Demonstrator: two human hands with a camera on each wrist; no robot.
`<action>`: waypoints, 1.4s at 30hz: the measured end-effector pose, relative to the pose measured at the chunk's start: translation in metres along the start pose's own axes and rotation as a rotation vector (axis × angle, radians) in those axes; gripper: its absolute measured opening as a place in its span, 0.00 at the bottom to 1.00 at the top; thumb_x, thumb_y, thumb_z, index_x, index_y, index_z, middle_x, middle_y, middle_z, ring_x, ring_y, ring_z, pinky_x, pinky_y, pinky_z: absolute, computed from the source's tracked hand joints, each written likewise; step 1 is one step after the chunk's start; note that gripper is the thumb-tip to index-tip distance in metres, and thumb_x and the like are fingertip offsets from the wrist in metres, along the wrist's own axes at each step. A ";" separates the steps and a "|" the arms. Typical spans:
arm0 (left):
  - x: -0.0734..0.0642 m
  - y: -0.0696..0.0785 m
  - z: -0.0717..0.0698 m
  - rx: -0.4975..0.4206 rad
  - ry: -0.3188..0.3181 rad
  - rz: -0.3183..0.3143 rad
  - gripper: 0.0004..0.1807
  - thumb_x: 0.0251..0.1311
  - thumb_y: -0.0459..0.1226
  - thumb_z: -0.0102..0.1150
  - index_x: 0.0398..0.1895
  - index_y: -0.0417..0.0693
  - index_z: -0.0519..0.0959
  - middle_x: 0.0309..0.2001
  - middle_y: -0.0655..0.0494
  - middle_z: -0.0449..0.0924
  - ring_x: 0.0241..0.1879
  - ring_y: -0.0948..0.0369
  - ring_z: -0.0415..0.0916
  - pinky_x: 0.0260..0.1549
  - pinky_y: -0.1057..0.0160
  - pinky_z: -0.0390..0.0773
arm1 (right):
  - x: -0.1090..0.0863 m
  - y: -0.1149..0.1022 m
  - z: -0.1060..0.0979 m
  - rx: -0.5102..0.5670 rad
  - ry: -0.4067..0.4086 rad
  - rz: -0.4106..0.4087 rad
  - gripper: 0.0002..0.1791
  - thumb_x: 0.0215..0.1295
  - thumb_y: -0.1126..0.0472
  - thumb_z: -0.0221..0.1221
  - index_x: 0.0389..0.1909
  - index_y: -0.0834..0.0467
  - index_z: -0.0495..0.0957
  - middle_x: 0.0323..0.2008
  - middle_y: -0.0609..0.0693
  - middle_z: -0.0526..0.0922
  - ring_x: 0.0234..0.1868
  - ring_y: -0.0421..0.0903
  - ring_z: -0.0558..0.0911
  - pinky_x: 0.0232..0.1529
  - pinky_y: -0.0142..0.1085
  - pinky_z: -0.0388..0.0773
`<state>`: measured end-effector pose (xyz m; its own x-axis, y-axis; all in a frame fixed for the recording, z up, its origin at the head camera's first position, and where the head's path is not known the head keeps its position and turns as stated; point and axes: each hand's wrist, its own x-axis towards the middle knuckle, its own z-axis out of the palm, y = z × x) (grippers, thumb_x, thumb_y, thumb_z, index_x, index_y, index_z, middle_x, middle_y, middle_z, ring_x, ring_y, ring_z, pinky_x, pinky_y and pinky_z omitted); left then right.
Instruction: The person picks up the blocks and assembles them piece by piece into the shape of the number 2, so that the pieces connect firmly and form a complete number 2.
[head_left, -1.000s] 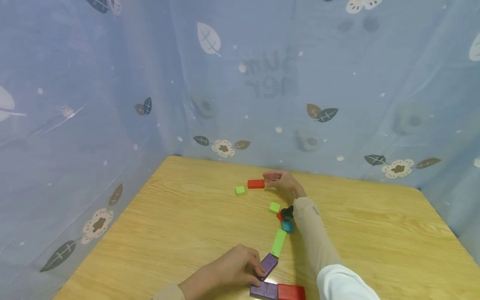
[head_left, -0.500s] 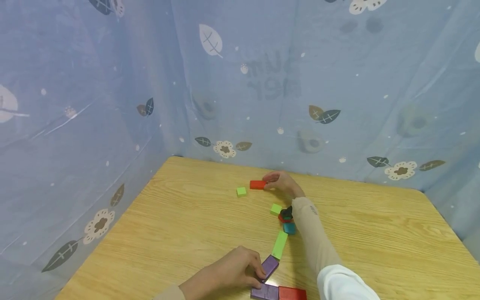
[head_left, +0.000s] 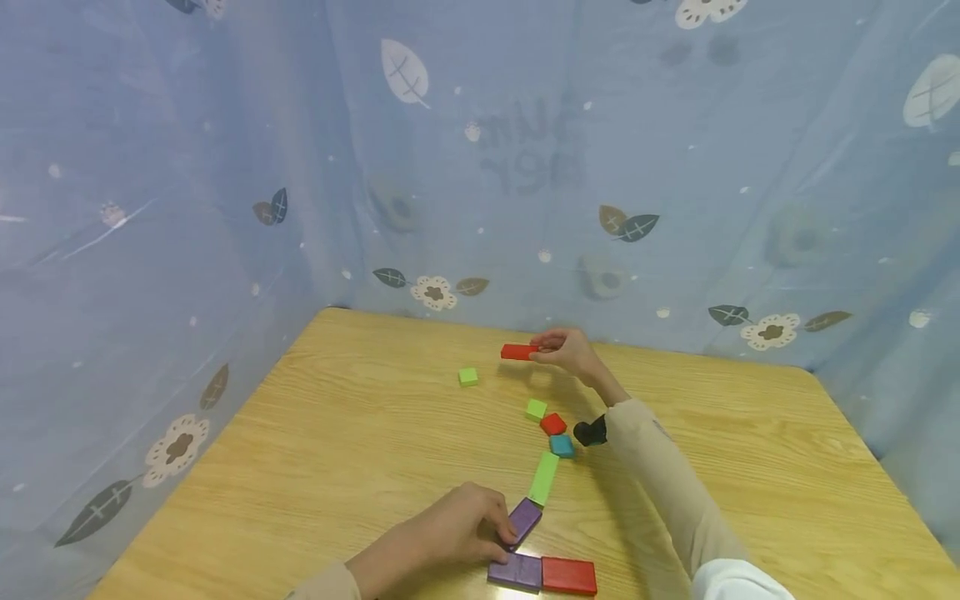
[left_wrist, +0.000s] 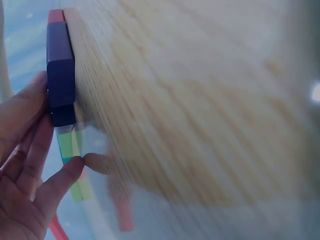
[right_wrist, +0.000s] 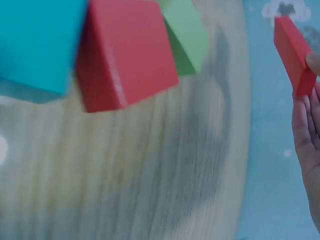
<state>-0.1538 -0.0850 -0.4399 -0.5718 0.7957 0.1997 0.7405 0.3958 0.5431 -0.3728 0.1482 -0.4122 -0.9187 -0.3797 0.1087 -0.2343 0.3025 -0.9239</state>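
Note:
My right hand (head_left: 573,354) pinches a flat red rectangular block (head_left: 517,352) by its right end, above the far part of the table. In the right wrist view the thumb and fingers hold that same red block (right_wrist: 291,52) at its lower end. My left hand (head_left: 465,521) rests by two purple blocks near the front. Its fingertips touch the slanted purple block (head_left: 526,517), and its thumb lies at the edge of the nearer purple block (head_left: 517,572). The left wrist view shows fingers against the purple blocks (left_wrist: 61,75) and the thumb tip (left_wrist: 77,165) low at the tabletop.
A red block (head_left: 568,575) adjoins the nearer purple one. Beyond the slanted block, a long green block (head_left: 544,477), a teal block (head_left: 562,447), a red block (head_left: 553,424) and a small green block (head_left: 536,409) form a curving row. Another green block (head_left: 468,377) lies farther left.
The right hand has taken hold of the far red block and lifted it off the table. The left hand stays by the purple blocks.

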 end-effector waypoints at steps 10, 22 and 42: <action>0.000 -0.004 0.002 -0.015 -0.011 -0.009 0.08 0.47 0.37 0.73 0.32 0.48 0.87 0.33 0.65 0.82 0.37 0.77 0.74 0.41 0.81 0.71 | -0.027 -0.015 0.019 0.025 0.081 -0.076 0.15 0.53 0.70 0.68 0.42 0.70 0.80 0.40 0.61 0.84 0.38 0.45 0.84 0.42 0.34 0.81; -0.001 -0.009 0.001 -0.035 -0.014 -0.001 0.08 0.48 0.37 0.73 0.33 0.48 0.87 0.33 0.66 0.82 0.37 0.78 0.74 0.41 0.81 0.72 | -0.046 -0.010 0.043 -0.087 -0.039 -0.161 0.16 0.50 0.69 0.70 0.41 0.66 0.82 0.41 0.59 0.84 0.47 0.55 0.83 0.49 0.41 0.79; 0.000 -0.009 0.004 -0.054 -0.012 -0.015 0.07 0.49 0.38 0.72 0.33 0.50 0.87 0.34 0.68 0.81 0.37 0.78 0.74 0.42 0.80 0.73 | -0.048 0.000 0.049 -0.392 -0.168 -0.289 0.13 0.50 0.70 0.69 0.39 0.64 0.81 0.39 0.56 0.84 0.45 0.56 0.82 0.48 0.46 0.79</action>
<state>-0.1592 -0.0866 -0.4479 -0.5778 0.7957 0.1817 0.7118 0.3824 0.5891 -0.3127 0.1233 -0.4351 -0.7425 -0.6217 0.2494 -0.6024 0.4569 -0.6545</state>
